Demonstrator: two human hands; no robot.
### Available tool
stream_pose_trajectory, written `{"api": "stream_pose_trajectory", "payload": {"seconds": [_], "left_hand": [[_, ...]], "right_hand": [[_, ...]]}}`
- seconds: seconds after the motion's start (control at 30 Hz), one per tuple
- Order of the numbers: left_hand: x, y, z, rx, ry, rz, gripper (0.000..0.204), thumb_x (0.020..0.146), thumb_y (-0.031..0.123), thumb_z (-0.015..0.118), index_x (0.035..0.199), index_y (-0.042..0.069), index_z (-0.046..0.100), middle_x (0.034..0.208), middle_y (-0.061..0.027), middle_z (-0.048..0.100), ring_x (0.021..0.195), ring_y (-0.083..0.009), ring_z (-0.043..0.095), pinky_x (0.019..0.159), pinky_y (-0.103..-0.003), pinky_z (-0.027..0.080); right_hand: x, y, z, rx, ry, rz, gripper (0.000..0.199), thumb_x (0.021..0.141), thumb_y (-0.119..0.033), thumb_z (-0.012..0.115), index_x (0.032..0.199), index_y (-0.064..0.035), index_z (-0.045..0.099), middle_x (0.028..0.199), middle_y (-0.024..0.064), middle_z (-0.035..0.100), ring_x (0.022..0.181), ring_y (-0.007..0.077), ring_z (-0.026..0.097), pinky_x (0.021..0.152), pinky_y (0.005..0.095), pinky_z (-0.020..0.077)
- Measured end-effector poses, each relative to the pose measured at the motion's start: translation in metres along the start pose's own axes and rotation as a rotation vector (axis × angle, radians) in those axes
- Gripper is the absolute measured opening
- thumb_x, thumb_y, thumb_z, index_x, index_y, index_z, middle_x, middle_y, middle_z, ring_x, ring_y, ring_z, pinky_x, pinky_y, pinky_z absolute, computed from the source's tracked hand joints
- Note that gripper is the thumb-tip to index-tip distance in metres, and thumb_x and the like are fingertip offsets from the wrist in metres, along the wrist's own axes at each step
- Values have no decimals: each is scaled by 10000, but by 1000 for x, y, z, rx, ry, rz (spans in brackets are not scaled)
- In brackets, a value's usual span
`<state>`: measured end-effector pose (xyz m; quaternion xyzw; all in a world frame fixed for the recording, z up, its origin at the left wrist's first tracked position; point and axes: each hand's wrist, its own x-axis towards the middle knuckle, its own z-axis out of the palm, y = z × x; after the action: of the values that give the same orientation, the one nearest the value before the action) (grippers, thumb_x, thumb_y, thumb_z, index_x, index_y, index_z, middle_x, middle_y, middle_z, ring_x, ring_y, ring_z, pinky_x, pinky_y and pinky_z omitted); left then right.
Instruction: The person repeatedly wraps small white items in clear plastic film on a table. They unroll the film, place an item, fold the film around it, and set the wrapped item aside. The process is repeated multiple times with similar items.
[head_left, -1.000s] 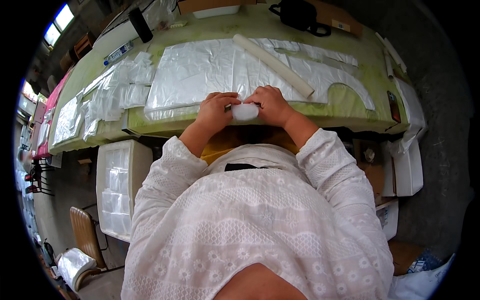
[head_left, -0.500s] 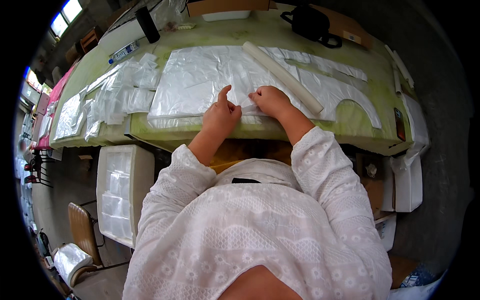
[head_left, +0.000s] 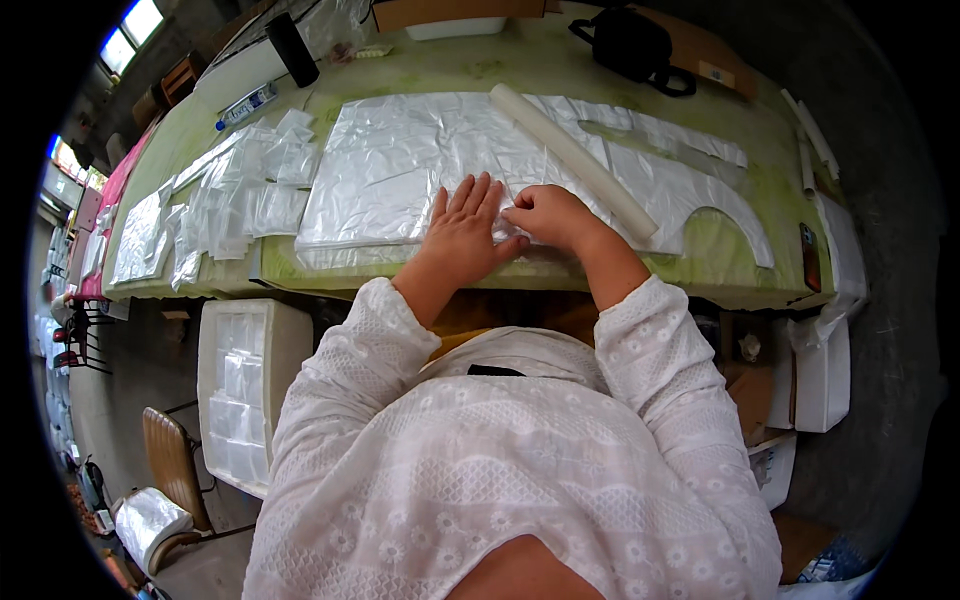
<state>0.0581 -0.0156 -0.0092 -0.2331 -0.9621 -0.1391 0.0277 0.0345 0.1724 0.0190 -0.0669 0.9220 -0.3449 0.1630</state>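
Observation:
A stack of clear plastic sheets (head_left: 400,160) lies flat on the green table (head_left: 720,250). My left hand (head_left: 465,235) rests palm down on the near edge of the stack, fingers spread. My right hand (head_left: 545,212) sits just right of it, fingers curled and pinching the plastic at the top sheet. A long white roll (head_left: 575,160) lies diagonally across the sheets just beyond my right hand.
Smaller plastic pieces (head_left: 240,190) are piled at the left of the table. A black cylinder (head_left: 292,48), a bottle (head_left: 245,103), a cardboard box (head_left: 450,12) and a black bag (head_left: 630,45) stand at the far edge. White drawers (head_left: 245,385) stand below left.
Both hands have moved forward from the table's near edge onto the plastic stack. The left hand has flattened out and the right hand now pinches the sheet.

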Motion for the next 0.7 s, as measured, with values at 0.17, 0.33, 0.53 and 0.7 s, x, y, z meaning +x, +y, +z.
{"api": "stream_pose_trajectory", "payload": {"seconds": [0.17, 0.33, 0.53, 0.7], "left_hand": [[-3, -4, -2, 17, -18, 144, 932, 860, 610, 677, 1564, 77, 379, 1646, -131, 342, 1549, -303, 257, 1245, -594, 140], [-21, -6, -11, -12, -98, 466, 929, 787, 500, 797, 1548, 127, 418, 1632, -78, 377, 1533, -279, 299, 1228, -630, 183], [-15, 0, -15, -9, -104, 525, 842, 778, 421, 806, 1514, 188, 470, 1628, -72, 384, 1531, -308, 297, 1222, -640, 194], [-15, -2, -16, -196, -36, 426, 657, 774, 297, 796, 1383, 168, 587, 1544, -66, 488, 1455, -301, 407, 1218, -579, 254]], "right_hand": [[-14, 0, 6, -23, 29, -34, 339, 862, -372, 624, 837, -55, 742, 884, 183, 735, 819, 355, 697, 763, 450, 543], [-62, 17, 33, -57, 251, -244, 313, 844, -319, 666, 703, -41, 694, 815, 192, 695, 805, 390, 662, 764, 474, 533], [-69, 38, 44, 64, 775, -480, 213, 827, -49, 637, 1036, -53, 675, 1078, 112, 694, 1022, 351, 600, 907, 436, 501], [-64, 41, 40, -122, 611, -506, 305, 788, -16, 627, 1086, -62, 672, 1125, 97, 692, 1023, 339, 609, 935, 423, 494]]}}
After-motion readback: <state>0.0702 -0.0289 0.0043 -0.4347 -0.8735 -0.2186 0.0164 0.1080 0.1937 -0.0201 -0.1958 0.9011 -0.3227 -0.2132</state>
